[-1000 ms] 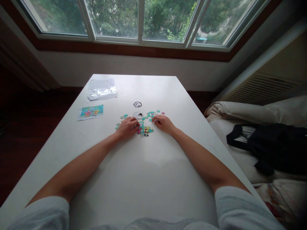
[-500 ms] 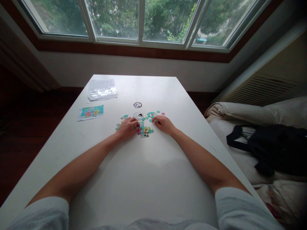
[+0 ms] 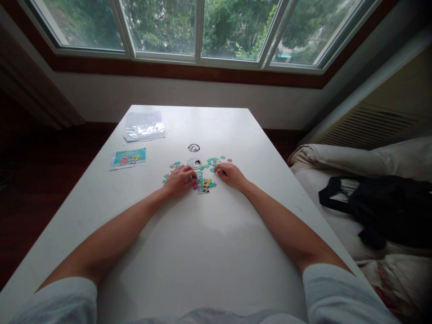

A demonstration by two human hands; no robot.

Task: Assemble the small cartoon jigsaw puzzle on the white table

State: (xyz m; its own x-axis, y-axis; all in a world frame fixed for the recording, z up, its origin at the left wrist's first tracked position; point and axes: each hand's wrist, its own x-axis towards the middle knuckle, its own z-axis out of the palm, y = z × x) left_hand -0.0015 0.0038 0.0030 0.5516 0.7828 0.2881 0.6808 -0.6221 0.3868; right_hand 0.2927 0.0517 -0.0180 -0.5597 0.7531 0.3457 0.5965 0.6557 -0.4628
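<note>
A small partly joined jigsaw (image 3: 204,183) with yellow and teal cartoon figures lies mid-table, with several loose teal and pink pieces (image 3: 216,160) scattered behind it. My left hand (image 3: 179,180) rests on the table (image 3: 209,243) at the jigsaw's left edge, fingers curled and pinching at a pink piece. My right hand (image 3: 230,174) lies just right of the jigsaw, fingers bent down onto loose pieces. What the fingertips hold is too small to make out.
A printed reference picture (image 3: 128,158) lies at the left of the table, a clear plastic bag (image 3: 144,127) behind it. Two round cable holes (image 3: 194,155) sit beyond the pieces. A bed with a black bag (image 3: 381,207) stands to the right; windows ahead.
</note>
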